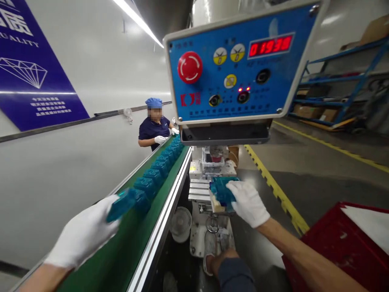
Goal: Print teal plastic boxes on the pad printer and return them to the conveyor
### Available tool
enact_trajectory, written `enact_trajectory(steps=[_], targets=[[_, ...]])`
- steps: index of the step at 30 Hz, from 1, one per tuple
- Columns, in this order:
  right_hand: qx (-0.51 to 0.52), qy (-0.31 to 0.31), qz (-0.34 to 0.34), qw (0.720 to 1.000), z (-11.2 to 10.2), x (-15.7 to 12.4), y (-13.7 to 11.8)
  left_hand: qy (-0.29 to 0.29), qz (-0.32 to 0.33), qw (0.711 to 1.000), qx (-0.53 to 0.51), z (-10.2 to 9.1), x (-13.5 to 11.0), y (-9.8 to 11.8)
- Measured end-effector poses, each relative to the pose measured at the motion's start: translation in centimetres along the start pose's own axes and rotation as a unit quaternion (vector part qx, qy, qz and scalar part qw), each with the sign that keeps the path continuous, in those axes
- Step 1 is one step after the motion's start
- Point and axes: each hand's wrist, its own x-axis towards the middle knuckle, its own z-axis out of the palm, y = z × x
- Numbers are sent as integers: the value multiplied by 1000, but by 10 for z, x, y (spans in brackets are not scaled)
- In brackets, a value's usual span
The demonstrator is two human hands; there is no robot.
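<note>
While a long green conveyor belt (121, 243) runs away along a white wall (60, 162) bearing a blue banner (30, 69), a pad-printing machine stands just right of the belt's aluminium rail (159, 239); its blue control panel (240, 69) rises close before the camera, with a red emergency-stop button (190, 67) and a red digital counter (270, 45) on its face; farther right, blue steel shelving (343, 77) holds cardboard boxes (306, 111); a yellow floor line (282, 198) passes between the machine and a red crate (328, 251) with a white sheet (367, 225) lying in it; at the far end of the belt, a co-worker (154, 125) in a blue cap, dark shirt and white gloves stands behind the rail, hands near the end of a row of teal translucent plastic pieces (154, 174) that lines the belt; the person's gloved left hand (82, 233) is clenched around one teal piece (121, 206), held just above the belt at the near end of the row; the gloved right hand (247, 202) has its fingers (240, 190) curled over another teal piece (221, 190), which sits on a cream fixture (217, 207) on the machine, beside a slotted steel plate (199, 190); a small white fan (180, 224) stands below, between rail and machine.
</note>
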Motion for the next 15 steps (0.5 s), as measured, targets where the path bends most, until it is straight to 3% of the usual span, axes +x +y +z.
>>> enact_trajectory(steps=[2, 4, 5, 7, 10, 12, 15], targets=[[104, 4, 170, 980, -18, 6, 4, 3, 78, 997, 11, 13, 44, 65], [174, 66, 324, 927, -42, -2, 7, 21, 168, 986, -14, 33, 82, 131], [189, 102, 367, 905, -53, -11, 9, 17, 208, 977, -33, 44, 98, 161], [186, 169, 380, 890, -67, -37, 15, -23, 269, 961, -65, 64, 121, 213], [157, 214, 345, 900, -72, -82, 33, -94, 315, 940, -93, 86, 139, 266], [136, 208, 326, 912, -71, -107, 48, -122, 331, 930, -102, 97, 140, 286], [126, 179, 291, 932, -74, -128, 65, -132, 357, 915, -130, 113, 134, 293]])
